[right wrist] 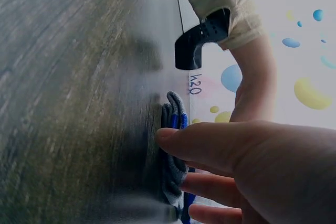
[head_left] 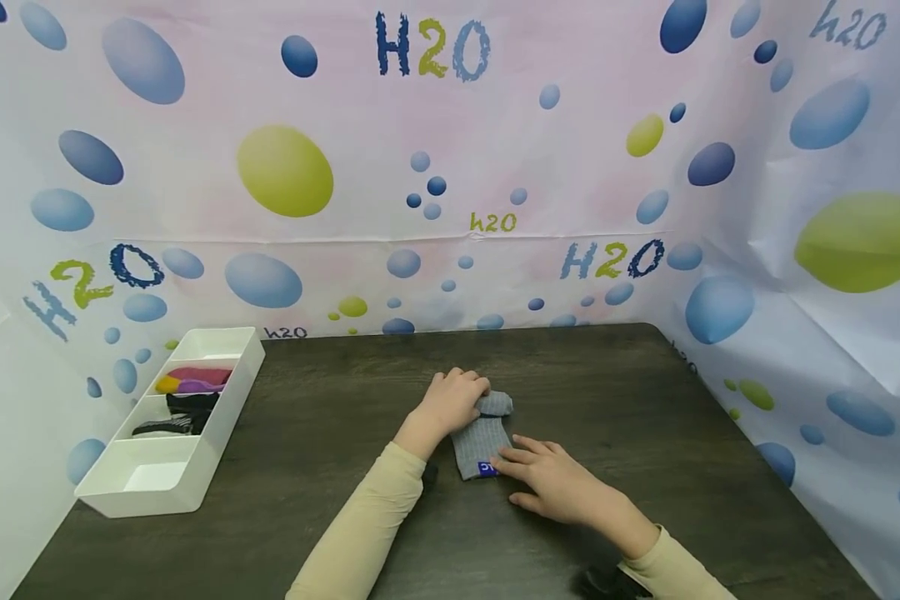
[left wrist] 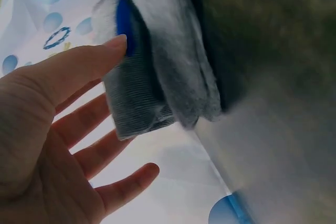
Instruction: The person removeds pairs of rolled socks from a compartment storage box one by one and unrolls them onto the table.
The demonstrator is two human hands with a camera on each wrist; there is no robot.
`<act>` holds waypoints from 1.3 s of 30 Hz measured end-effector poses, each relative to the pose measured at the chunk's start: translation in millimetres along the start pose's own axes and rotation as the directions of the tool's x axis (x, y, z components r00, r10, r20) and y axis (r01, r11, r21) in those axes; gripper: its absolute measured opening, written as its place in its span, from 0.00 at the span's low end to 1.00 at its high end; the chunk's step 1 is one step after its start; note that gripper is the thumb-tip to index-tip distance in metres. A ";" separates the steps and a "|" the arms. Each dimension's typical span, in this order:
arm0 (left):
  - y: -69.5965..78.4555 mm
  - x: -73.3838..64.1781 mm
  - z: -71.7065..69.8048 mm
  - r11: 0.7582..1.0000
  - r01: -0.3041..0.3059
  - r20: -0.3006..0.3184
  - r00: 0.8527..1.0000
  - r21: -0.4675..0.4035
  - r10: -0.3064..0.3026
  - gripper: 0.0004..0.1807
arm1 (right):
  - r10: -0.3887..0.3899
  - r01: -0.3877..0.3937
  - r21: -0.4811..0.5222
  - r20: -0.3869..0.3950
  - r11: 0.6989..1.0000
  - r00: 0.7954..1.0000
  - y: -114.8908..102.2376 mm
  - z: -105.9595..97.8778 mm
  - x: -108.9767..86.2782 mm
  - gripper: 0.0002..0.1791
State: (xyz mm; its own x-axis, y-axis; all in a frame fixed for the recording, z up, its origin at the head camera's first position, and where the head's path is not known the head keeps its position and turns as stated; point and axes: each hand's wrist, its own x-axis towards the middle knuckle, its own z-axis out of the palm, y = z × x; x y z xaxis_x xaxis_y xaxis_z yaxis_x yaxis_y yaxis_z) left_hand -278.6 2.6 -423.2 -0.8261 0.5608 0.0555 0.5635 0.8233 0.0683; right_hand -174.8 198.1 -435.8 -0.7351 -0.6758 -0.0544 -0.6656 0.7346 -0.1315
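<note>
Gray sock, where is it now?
In the head view, the gray sock lies below and slightly right of center on the dark table, between the left hand and right hand.

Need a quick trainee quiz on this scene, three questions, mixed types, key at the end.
1. Count: how many compartments does the white tray have?
2. True or false: the tray stands on the person's right.
3. Fill in: in the head view, the left hand is at the far, folded end of the gray knit item; the ____ hand is nearer its blue label.

Key:
1. Four.
2. False; it stands on the left.
3. Right hand.
</note>
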 end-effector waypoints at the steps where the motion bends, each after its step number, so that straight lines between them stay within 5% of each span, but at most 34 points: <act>1: -2.0 2.4 1.0 1.000 0.000 0.003 1.000 0.002 0.000 0.15 | 0.000 0.000 0.002 0.006 1.000 1.000 -0.6 0.1 0.6 0.30; 17: -29.6 43.3 9.9 0.989 -0.112 0.070 0.992 0.100 0.105 0.20 | 0.005 -0.005 0.015 0.018 1.000 1.000 -4.4 1.5 3.7 0.30; 22: -35.3 56.9 11.1 0.971 -0.181 0.034 0.983 0.155 0.178 0.21 | 0.004 -0.004 0.004 0.015 1.000 1.000 -5.2 -2.1 2.4 0.29; 29: -36.4 73.0 13.6 0.938 -0.264 -0.059 0.957 0.223 0.283 0.07 | -0.019 0.019 -0.016 -0.022 1.000 1.000 -1.3 1.1 -0.2 0.29; 39: -39.7 87.8 8.2 0.934 -0.291 0.063 0.957 0.208 0.284 0.08 | 0.016 -0.016 -0.016 0.018 1.000 1.000 -2.9 -4.9 -1.8 0.30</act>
State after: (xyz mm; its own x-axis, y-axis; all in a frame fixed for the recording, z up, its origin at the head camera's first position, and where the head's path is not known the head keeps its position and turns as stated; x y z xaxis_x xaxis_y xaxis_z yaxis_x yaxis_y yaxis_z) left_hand -373.5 19.8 -429.2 -0.6308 0.7758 0.0102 0.7649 0.6240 -0.1600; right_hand -172.2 197.5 -430.5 -0.7433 -0.6648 -0.0742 -0.6558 0.7461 -0.1150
